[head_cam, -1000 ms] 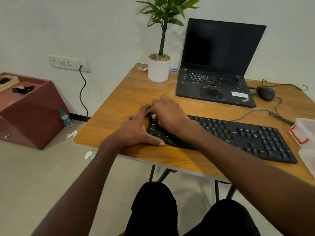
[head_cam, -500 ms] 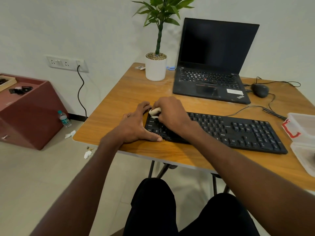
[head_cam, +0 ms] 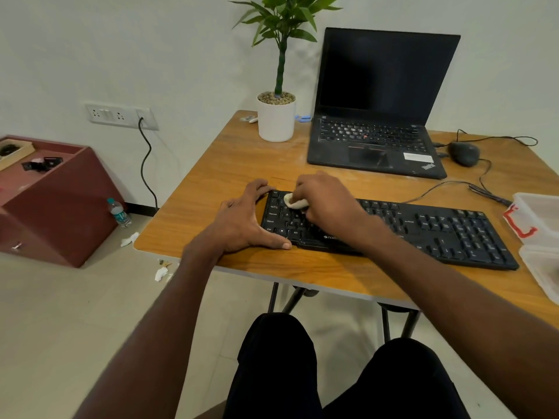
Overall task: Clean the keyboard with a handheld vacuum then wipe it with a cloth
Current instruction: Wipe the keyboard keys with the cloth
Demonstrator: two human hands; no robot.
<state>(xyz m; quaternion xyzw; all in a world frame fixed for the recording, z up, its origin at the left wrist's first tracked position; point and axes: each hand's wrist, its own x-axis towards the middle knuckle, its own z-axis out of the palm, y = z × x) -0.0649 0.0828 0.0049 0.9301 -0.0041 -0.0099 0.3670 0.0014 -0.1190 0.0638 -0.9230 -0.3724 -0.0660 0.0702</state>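
cloth on the keys at the keyboard's left end

the keyboard (head_cam: pixel 423 231) is lying flat near the front edge of the wooden counter (head_cam: pixel 236 158). it is black, long and low, full-sized with a number block at its right end, white legends on the keys and a small white brand mark on its front lip. its thin cable is trailing off from its back edge.

the right hand (head_cam: pixel 325 204) is curling its fingers round a small bunched white cloth (head_cam: pixel 295 202) and pressing it onto the upper key rows at the keyboard's left end. the left hand (head_cam: pixel 242 222) is lying flat and spread against the keyboard's left edge, holding nothing, its thumb stretching along the front lip and its fingers reaching round the far left corner.

behind the keyboard an open black laptop (head_cam: pixel 378 116) is standing with a dark screen. behind and to the left of the keyboard a potted plant (head_cam: pixel 276 116) is sitting in a white pot. a dark mouse (head_cam: pixel 464 153) is resting behind the keyboard's right end, and a clear plastic box (head_cam: pixel 541 234) is sitting just beyond that end.
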